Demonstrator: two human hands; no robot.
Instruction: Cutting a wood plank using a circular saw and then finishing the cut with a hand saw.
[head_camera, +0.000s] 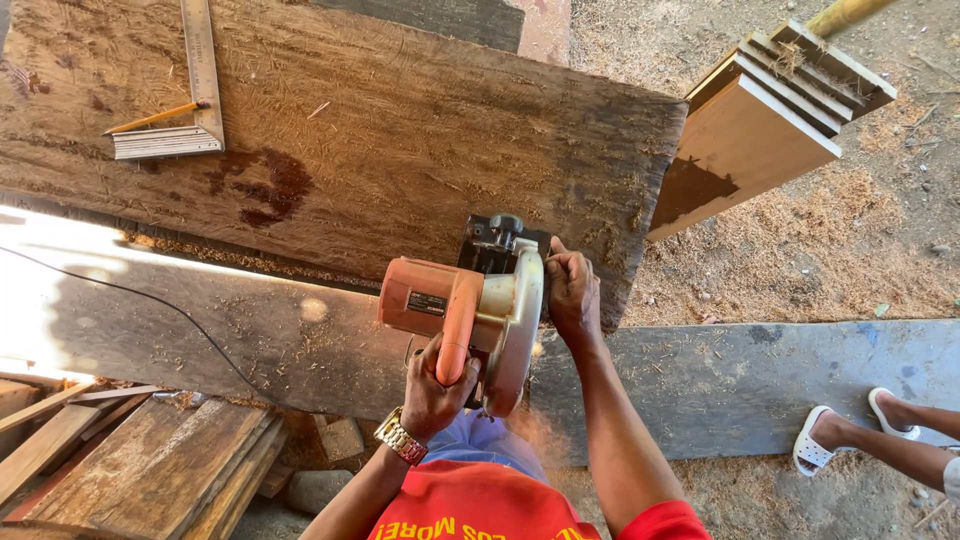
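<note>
An orange circular saw (470, 310) with a silver blade guard sits at the near edge of a wide, dark, rough wooden plank (400, 140). My left hand (435, 385), with a metal watch on the wrist, is closed around the saw's orange handle. To the right of the blade guard, my right hand (570, 290) presses on the plank's edge, its fingers curled by the saw's black base. Sawdust sprays below the blade.
A metal square (190, 100) and a pencil (155, 118) lie on the plank's far left. A grey board (750, 385) runs beneath. Stacked boards (770, 110) lean at top right. Offcuts (150, 470) pile at bottom left. Another person's sandalled feet (850, 430) stand at right. A black cord (180, 315) trails left.
</note>
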